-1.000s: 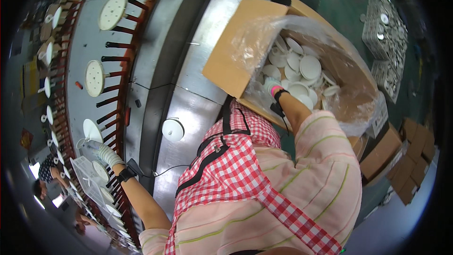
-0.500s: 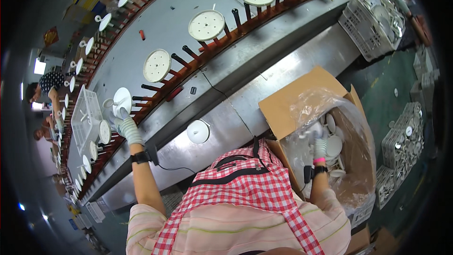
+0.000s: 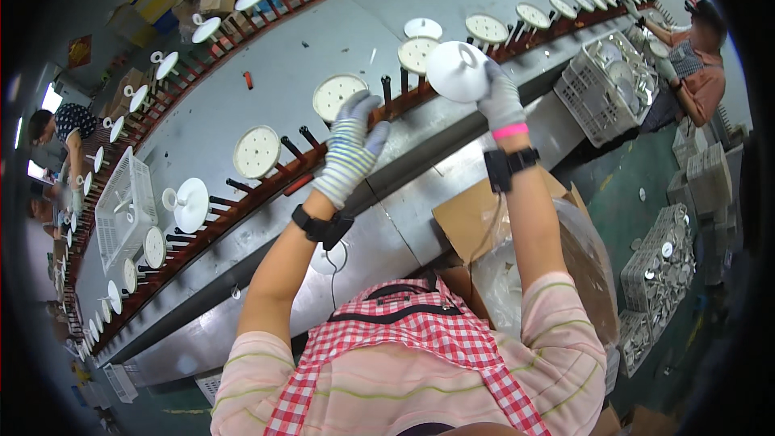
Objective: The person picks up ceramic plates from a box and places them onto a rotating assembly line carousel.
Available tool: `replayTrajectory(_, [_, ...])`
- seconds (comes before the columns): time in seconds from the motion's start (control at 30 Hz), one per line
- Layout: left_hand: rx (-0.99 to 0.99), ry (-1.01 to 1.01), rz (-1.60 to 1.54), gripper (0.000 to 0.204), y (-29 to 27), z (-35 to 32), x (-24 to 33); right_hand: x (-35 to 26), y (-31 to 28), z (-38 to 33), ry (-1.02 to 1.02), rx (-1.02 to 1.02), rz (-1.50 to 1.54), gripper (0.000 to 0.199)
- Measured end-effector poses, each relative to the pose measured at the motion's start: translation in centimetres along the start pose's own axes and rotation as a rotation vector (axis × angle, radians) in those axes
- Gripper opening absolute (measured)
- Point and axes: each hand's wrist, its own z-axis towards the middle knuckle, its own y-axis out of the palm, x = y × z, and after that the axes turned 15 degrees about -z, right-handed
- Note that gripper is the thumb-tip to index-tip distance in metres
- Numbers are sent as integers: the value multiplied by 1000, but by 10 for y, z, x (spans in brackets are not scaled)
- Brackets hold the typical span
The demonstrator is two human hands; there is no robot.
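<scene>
My right hand (image 3: 502, 101), in a pale knit glove, grips the edge of a white disc with a ring (image 3: 454, 74) and holds it up above the spindle row. My left hand (image 3: 349, 149), in a striped glove, reaches to the near right edge of a white disc with small holes (image 3: 337, 95) on the spindles. Its thumb stands apart from its fingers; whether they touch that disc I cannot tell. Another holed disc (image 3: 257, 152) sits to the left, then a ringed white disc (image 3: 191, 205) farther left.
A curved line of dark upright spindles (image 3: 305, 137) edges the grey table. Before me stands a cardboard box (image 3: 464, 222) lined with clear plastic. A grey crate of parts (image 3: 593, 97) is at the right, a white crate (image 3: 121, 214) at the left. Co-workers stand at both far sides.
My right hand has come up out of the cardboard box with a ringed white disc. My left hand has left the ringed disc at the left and moved right to a holed disc.
</scene>
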Motion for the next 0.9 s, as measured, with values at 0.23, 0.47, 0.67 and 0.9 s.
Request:
replayTrajectory(0.23, [-24, -231, -8, 42, -13, 3, 0, -46, 78, 64, 435, -102, -68, 42])
replayTrajectory(0.47, [40, -666, -188, 55, 20, 71, -67, -64, 107, 43, 222, -109, -425, 38])
replayTrajectory(0.67, [98, -1032, 1, 65, 11, 96, -99, -133, 115, 28, 254, -396, -520, 35])
replayTrajectory(0.9, [217, -922, 230, 60, -30, 68, -37, -196, 102, 28, -76, -670, -482, 52])
